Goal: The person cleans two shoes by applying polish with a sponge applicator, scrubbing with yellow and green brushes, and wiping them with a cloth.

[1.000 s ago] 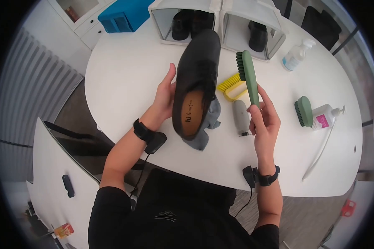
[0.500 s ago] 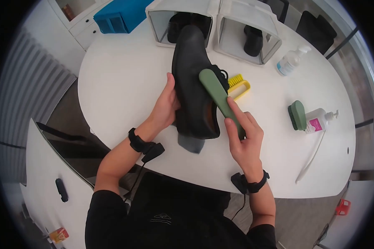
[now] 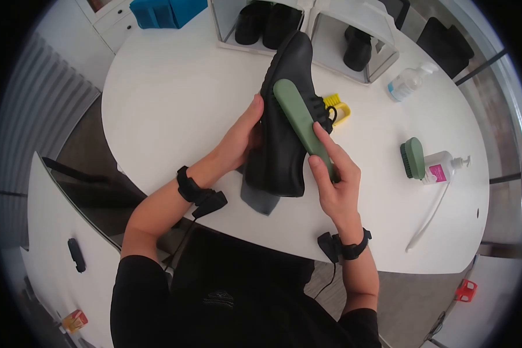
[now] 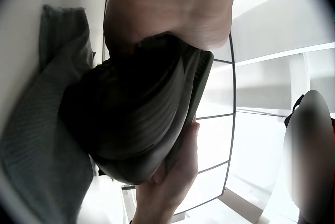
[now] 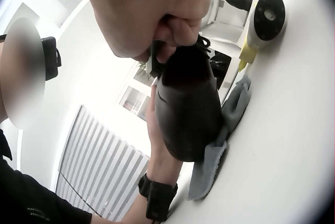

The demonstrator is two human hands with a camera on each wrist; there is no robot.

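Observation:
My left hand (image 3: 240,139) holds a black lace-up shoe (image 3: 281,165) by its side, thumb up along the edge and the other fingers hidden under it. The shoe is tilted, toe pointing away from me. In my right hand (image 3: 339,180) I grip the handle of a green shoe brush (image 3: 298,110). Its bristles face down onto the shoe's upper, beside the laces. A grey cloth (image 3: 258,200) lies on the table under the heel; the right wrist view also shows the cloth (image 5: 209,169) below the shoe.
Beyond the shoe lies a yellow brush (image 3: 343,111), with a grey cylinder (image 5: 269,17) near it. Two clear-fronted shoe boxes (image 3: 383,68) stand at the back. To the right are a second green brush (image 3: 413,158), a pump bottle (image 3: 441,168) and a spray bottle (image 3: 409,84).
The green brush has come from beside the shoe onto its upper, then slid slightly toward the toe side. My left hand has rolled the shoe onto its side and shifted it right.

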